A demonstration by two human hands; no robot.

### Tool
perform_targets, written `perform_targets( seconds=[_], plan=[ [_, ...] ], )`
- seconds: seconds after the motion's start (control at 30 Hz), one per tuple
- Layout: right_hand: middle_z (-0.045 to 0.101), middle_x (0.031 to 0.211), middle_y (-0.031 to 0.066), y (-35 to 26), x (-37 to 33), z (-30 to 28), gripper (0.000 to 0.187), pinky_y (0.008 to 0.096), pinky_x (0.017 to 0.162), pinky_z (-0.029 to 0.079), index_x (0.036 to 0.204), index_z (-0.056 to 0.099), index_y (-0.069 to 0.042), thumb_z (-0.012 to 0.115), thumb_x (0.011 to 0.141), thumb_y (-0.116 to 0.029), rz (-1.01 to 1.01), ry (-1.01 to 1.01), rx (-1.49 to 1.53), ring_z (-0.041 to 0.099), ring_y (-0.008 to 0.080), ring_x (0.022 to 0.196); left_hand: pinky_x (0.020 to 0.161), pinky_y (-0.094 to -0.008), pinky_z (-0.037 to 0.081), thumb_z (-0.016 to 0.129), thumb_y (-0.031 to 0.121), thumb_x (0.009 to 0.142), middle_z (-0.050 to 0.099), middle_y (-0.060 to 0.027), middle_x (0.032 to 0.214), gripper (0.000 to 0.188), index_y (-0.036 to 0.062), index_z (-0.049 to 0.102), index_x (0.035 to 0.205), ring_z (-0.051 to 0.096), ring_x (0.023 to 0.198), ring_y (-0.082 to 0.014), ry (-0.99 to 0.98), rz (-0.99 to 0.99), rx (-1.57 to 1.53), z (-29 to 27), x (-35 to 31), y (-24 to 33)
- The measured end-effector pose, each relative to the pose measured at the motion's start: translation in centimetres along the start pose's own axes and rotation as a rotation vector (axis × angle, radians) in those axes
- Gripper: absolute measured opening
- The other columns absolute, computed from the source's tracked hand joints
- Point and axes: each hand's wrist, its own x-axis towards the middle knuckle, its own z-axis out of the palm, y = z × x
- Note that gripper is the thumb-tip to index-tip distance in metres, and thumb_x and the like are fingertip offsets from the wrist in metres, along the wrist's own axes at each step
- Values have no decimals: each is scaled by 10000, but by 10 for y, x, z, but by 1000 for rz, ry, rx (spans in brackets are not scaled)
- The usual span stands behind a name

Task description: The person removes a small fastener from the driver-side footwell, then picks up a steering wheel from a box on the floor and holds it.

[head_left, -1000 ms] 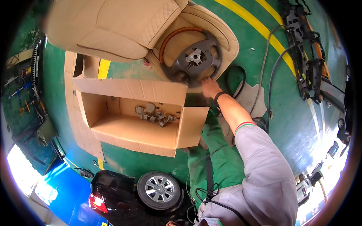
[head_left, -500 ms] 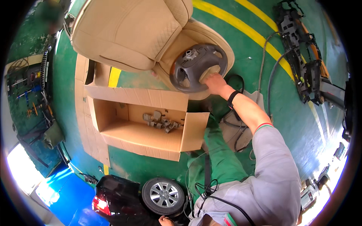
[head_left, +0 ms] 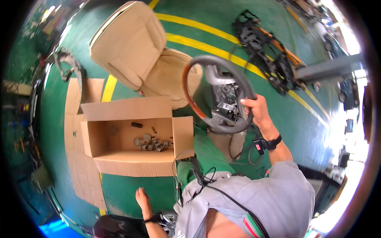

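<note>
My right hand is closed around the right side of the rim of a steering wheel. The wheel has a dark rim with a brown wood-look section on its left, and metal parts show at its hub. It is held up in front of me, to the right of a beige car seat. Off to the lower left, below an open cardboard box, my left hand hangs with fingers slightly curled and nothing visible in it. Several small grey parts and a dark cylindrical piece lie inside the box.
Flattened cardboard lies left of the box. A black dashboard frame sits on the green floor at the far right, near a grey post. Cables trail beside my legs. A curved grey part stands at far left.
My right hand has lifted the steering wheel off the seat and brought it right and closer, turned to face another way. My left hand has moved up and left into fuller view.
</note>
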Motion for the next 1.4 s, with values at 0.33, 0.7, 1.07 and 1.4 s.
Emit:
perform_targets(
  seconds=[0.33,0.7,1.07,1.4],
  plan=[
    [432,571,16,-15,-333,-83,212,305,486,374,719,493,-65,686,797,-109,-366,220,693,465,153,503,629,-226,401,422,466,1043,444,41,785,550,-22,632,1186,444,688,-66,-1265,423,91,166,-99,224],
    [408,567,22,41,-430,-83,225,308,474,371,695,459,-56,675,755,-61,-521,447,781,456,156,499,711,-280,386,590,257,965,533,-23,764,256,66,556,798,487,745,-131,-1679,361,-153,263,-230,210],
    [516,596,51,101,-438,-102,137,348,486,495,794,532,-33,632,811,-126,-700,733,861,563,170,538,677,-277,361,691,216,839,429,-38,733,302,57,472,705,414,704,-149,-1820,613,-181,259,-326,283],
    [613,729,113,166,-461,-96,176,362,560,556,906,588,22,678,837,-113,-585,1127,895,614,204,606,700,-292,365,761,191,746,469,-65,769,305,45,498,695,456,727,-180,-1952,911,-2,254,-379,280]
  ],
)
